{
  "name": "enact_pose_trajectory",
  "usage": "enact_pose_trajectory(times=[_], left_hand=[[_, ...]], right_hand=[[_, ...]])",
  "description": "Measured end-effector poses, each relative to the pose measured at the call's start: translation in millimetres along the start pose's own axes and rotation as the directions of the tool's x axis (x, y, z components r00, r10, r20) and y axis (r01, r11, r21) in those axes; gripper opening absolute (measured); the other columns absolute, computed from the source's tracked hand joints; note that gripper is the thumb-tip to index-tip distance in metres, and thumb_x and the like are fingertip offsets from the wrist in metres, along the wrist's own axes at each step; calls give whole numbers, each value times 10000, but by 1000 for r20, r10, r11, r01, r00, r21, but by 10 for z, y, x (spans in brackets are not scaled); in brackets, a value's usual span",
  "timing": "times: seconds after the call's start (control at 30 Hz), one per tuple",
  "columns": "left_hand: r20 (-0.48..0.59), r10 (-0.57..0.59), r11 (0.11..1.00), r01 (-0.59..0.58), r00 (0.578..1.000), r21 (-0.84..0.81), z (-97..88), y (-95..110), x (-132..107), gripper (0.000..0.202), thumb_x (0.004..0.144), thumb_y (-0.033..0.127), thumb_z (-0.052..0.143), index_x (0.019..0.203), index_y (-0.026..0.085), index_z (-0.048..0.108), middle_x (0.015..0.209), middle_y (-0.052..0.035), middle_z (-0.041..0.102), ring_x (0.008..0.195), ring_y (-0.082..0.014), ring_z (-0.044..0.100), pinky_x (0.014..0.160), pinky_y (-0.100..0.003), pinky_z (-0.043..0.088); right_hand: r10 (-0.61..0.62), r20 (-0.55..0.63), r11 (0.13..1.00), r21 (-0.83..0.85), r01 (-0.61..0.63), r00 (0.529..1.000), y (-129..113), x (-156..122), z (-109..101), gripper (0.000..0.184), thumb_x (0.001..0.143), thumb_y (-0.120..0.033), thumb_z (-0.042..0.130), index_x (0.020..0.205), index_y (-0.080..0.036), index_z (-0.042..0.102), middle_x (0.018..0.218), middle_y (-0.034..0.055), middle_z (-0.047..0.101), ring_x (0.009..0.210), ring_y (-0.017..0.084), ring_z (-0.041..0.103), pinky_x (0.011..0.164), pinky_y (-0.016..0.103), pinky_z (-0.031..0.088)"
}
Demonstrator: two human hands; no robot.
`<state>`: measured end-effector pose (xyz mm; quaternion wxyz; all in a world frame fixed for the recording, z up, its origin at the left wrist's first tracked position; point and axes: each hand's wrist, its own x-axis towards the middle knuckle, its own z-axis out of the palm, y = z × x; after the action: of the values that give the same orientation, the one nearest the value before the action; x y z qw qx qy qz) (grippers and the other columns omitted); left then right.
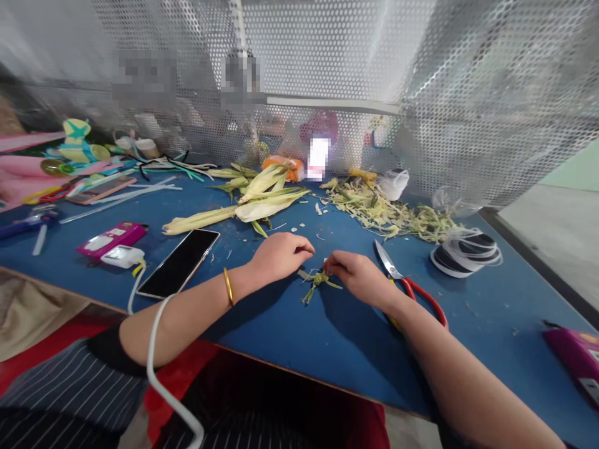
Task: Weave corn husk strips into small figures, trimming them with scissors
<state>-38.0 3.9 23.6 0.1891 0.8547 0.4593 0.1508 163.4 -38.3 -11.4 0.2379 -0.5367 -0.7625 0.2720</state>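
Head view: pinching the husk knot [319,279] by its edge with the right hand [356,274], over the surface [276,349], left of the scissors [397,274]; holding the left hand [281,255] narrow, grip impossible to tell. Probably needing light, even pressure against tearing. Finding nothing readable on the purple box [128,233].
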Motion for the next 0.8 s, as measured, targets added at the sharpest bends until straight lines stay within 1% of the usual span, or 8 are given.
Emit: enact_pose_trajectory(times=[0.13, 0.23, 0.37, 0.57, 0.63, 0.7, 0.77, 0.8], left_hand=[[201, -17, 999, 26, 979, -46, 60, -15, 61, 335, 750, 532, 667, 826, 220, 763, 771, -15, 740, 701, -168, 637, 572, -254, 342], [267, 7, 992, 26, 964, -120, 118, -54, 53, 257, 744, 455, 686, 780, 211, 756, 718, -4, 721, 651, -141, 602, 564, -243, 316], [294, 7, 973, 62, 956, -224, 120, -101, 35, 162, 774, 311, 641, 759, 189, 746, 694, -3, 704, 638, -124, 575, 582, -228, 319], [294, -2, 956, 88, 956, -279, 97, -111, 25, 131, 793, 235, 590, 770, 176, 705, 719, -4, 695, 660, -128, 578, 596, -221, 335], [292, -25, 953, 111, 956, -282, 104, -109, 16, 182, 837, 269, 548, 762, 178, 687, 709, -4, 684, 648, -126, 567, 588, -225, 329], [290, -43, 952, 128, 956, -279, 111, -105, 2, 259, 869, 365, 530, 759, 182, 678, 703, -6, 676, 640, -130, 558, 576, -232, 319], [303, -45, 954, 131, 952, -269, 111, -103, -12, 303, 819, 473, 603, 762, 185, 678, 699, -6, 669, 632, -134, 551, 560, -236, 308], [316, -35, 955, 125, 948, -268, 109, -105, -17, 300, 777, 484, 654, 762, 186, 680, 696, -2, 667, 627, -133, 548, 556, -235, 303]], right_hand=[[3, -9, 1000, 15, -3, 1000, -13, -17, 11, 166, 890, -176, 464, 813, -217, 606, 851, 24, 696, 785, 167, 607, 698, 257, 414], [7, -12, 999, 40, -7, 1000, -19, -22, 31, 166, 901, -186, 454, 796, -218, 578, 840, 22, 679, 780, 163, 595, 697, 257, 416], [-23, -23, 998, 54, 24, 999, -28, -31, 55, 170, 918, -186, 435, 784, -220, 534, 826, 16, 645, 760, 153, 571, 691, 254, 411], [-93, -3, 992, 89, 93, 996, -67, -63, 69, 187, 942, -163, 410, 784, -225, 488, 857, 17, 615, 778, 148, 554, 707, 261, 414], [-120, 6, 985, 122, 118, 993, -80, -71, 75, 203, 952, -156, 398, 776, -226, 469, 862, 19, 604, 784, 145, 550, 719, 262, 422], [-142, 6, 980, 139, 140, 990, -91, -73, 81, 207, 957, -147, 392, 778, -226, 460, 866, 20, 594, 785, 143, 545, 725, 265, 429], [-151, 6, 978, 148, 149, 988, -99, -72, 87, 204, 958, -140, 394, 785, -226, 460, 872, 24, 590, 790, 144, 548, 729, 268, 436], [-155, 8, 977, 151, 152, 988, -101, -70, 89, 201, 958, -137, 395, 791, -226, 463, 879, 27, 591, 799, 145, 552, 733, 270, 439]])
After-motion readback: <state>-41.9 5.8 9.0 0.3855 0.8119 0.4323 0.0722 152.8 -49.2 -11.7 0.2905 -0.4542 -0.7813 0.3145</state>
